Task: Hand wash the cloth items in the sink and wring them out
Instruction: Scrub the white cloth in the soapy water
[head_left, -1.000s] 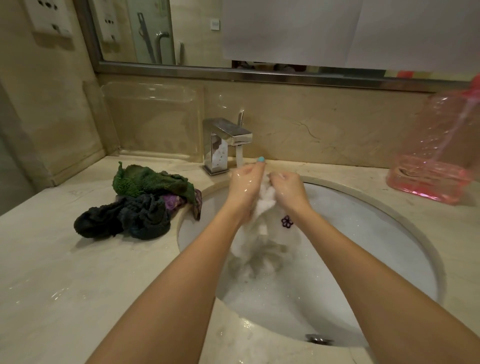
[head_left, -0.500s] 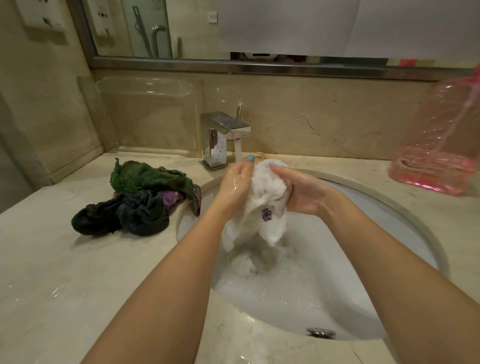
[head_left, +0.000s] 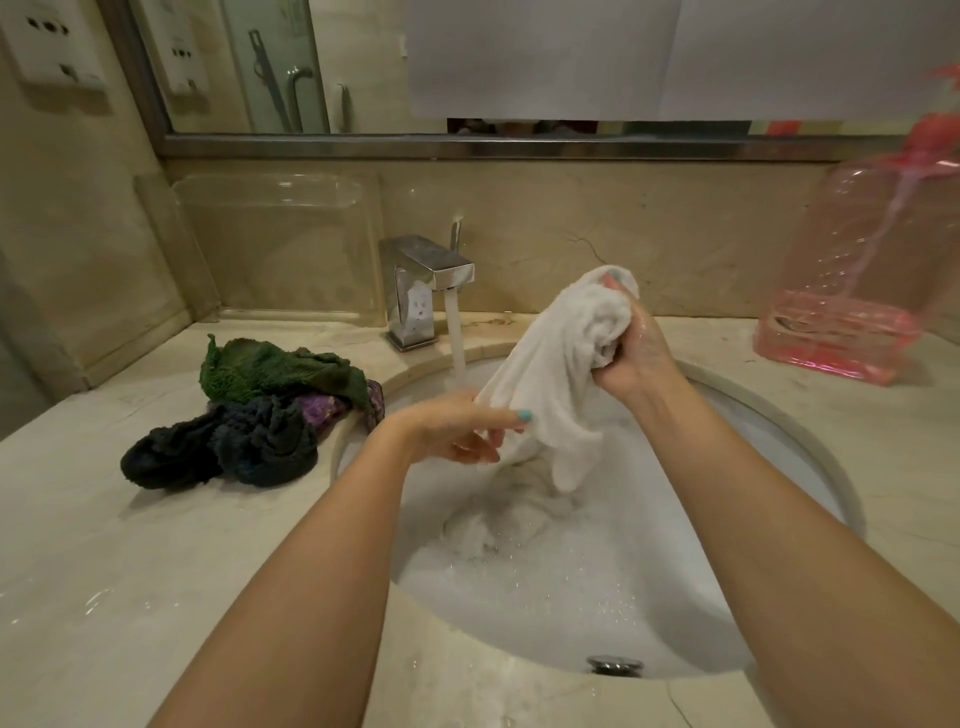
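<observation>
- Sink (head_left: 769, 447): sudsy water in the bowl, tap (head_left: 426, 280) running into the left side
- Cloth (head_left: 550, 374): held up over the bowl, just right of the stream, top bunched high, lower end drooping to just above a wet white mass in the water; possibly part of the same piece, cannot tell
- Likely soaked, so heavier than dry; limp and soft, no stiffness to lean on; probably slick with soap; not fragile
- Best taken in full handfuls, one at each end, ready for a twist; fingertip hold likely to slip
- By looks: white terry, thick nap, deep folds, no stain visible
- Pile (head_left: 249, 415) of green, dark and purple cloths on the counter, left of the sink; washed or not, cannot tell
- Right hand (head_left: 631, 358): fingers curled tight round the bunched top
- Left hand (head_left: 457, 431): low at the left edge of the cloth, thumb against it, fingers loosely bent beneath; pinching or merely touching, cannot tell
</observation>
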